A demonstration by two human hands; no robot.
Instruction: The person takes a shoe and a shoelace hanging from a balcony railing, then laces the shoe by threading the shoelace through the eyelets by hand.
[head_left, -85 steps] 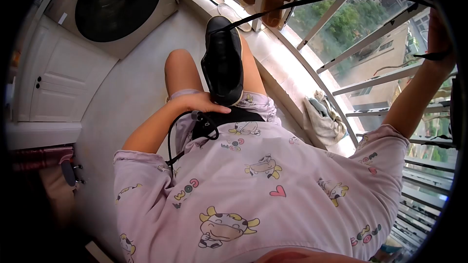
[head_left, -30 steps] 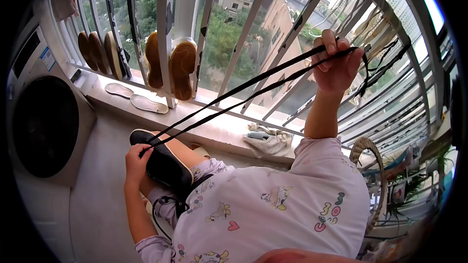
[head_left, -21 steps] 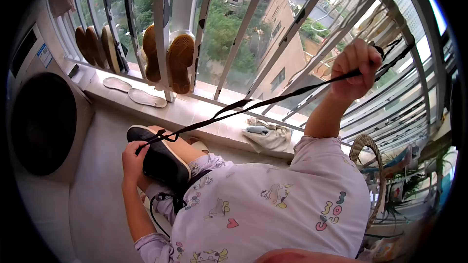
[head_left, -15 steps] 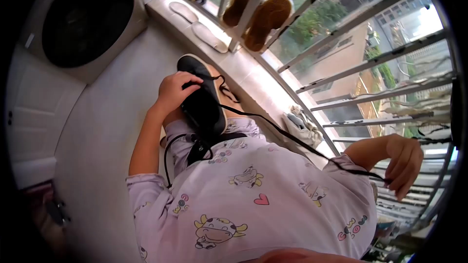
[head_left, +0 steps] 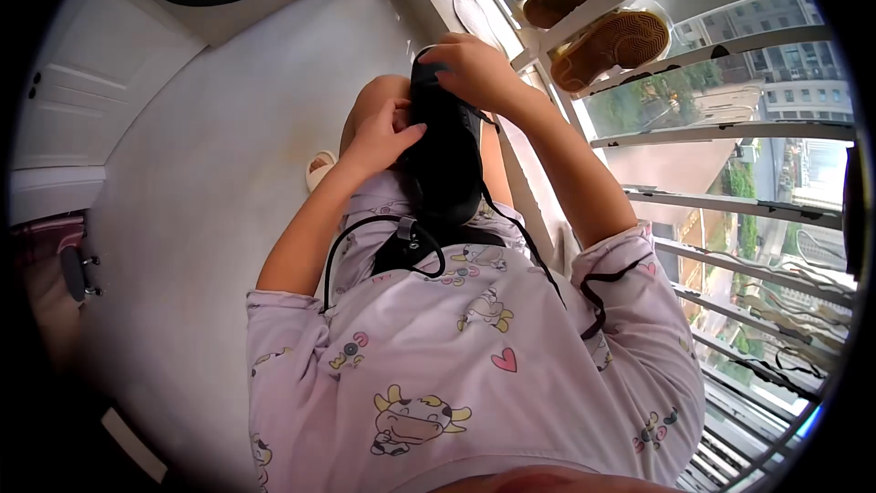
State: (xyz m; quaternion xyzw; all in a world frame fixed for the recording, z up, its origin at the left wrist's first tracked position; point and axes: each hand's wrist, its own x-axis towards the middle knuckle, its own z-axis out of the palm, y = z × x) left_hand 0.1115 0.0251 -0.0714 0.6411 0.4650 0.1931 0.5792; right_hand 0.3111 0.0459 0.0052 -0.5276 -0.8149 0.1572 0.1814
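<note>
A black shoe (head_left: 447,164) lies across my lap, its far end pointing away from me. My left hand (head_left: 385,135) grips the shoe's left side with bent fingers, the thumb on top. Over the far end curls my right hand (head_left: 470,71), its fingertips pressed on the shoe. A long black shoelace (head_left: 518,226) runs from the shoe's right side towards me, and a black lace length (head_left: 598,297) drapes over my right sleeve. Beside my left forearm, a black cord loop (head_left: 342,242) hangs at my waist. The dark surface hides finer detail of the shoe.
White window bars (head_left: 721,132) stand on my right. Brown-soled shoes (head_left: 613,50) rest among them, and pale insoles (head_left: 474,16) lie on the ledge. A washing machine (head_left: 205,18) is at the far left, near a white cabinet door (head_left: 109,73). A cream slipper (head_left: 319,169) is on the floor.
My right hand has let go of the lace it held out to the right and moved onto the shoe's far end. The lace now hangs slack. My left hand has shifted to the shoe's side.
</note>
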